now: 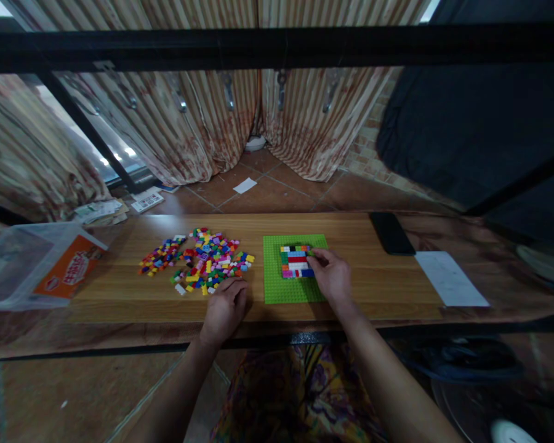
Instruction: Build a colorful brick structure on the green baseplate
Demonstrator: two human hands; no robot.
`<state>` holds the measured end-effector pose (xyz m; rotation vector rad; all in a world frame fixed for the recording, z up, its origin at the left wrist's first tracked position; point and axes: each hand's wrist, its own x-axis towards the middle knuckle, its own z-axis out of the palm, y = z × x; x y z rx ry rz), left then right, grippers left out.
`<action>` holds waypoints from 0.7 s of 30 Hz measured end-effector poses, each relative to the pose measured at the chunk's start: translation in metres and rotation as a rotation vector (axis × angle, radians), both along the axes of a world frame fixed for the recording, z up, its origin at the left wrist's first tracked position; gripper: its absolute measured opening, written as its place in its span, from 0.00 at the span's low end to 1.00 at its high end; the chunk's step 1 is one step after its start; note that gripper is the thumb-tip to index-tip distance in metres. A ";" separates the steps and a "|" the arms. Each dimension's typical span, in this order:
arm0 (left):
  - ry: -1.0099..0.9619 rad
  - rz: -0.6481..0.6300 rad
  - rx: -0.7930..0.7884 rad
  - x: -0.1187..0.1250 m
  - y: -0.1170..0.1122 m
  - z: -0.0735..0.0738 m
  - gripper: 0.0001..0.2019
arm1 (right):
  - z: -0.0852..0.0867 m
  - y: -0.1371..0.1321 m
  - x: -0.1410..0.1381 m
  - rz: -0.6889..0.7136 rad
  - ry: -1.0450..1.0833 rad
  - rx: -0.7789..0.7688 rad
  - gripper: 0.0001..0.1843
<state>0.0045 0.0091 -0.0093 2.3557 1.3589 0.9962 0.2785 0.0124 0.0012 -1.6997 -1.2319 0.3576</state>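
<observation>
A green baseplate (272, 289) lies on the wooden board, bearing a flat rectangle of colourful toy bricks (297, 261) with red, white and blue rows in the middle. My right hand (332, 277) is over the right side of this rectangle, its thumb and fingers pinched on what looks like a small green brick (310, 253) at the upper right corner. At the near edge of the loose brick pile (216, 255), my left hand (225, 306) rests with curled fingers. Whatever those fingers hold, if anything, is hidden.
A smaller brick heap (161, 253) adjoins the pile. At the far left stands a clear plastic box (23, 252) with an orange label. To the right lie a black phone (391, 233) and a white paper sheet (451, 278). A dark metal bar (277, 48) crosses beyond the board.
</observation>
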 end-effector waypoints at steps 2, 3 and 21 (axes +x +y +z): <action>-0.007 -0.014 -0.047 -0.002 0.003 0.002 0.08 | 0.002 -0.002 -0.001 0.064 -0.002 0.019 0.15; -0.010 -0.018 -0.059 -0.002 0.004 0.002 0.08 | 0.002 -0.002 -0.001 0.087 0.005 0.030 0.15; -0.020 0.011 0.026 0.001 0.002 -0.002 0.07 | -0.011 0.010 0.000 0.003 0.292 -0.073 0.22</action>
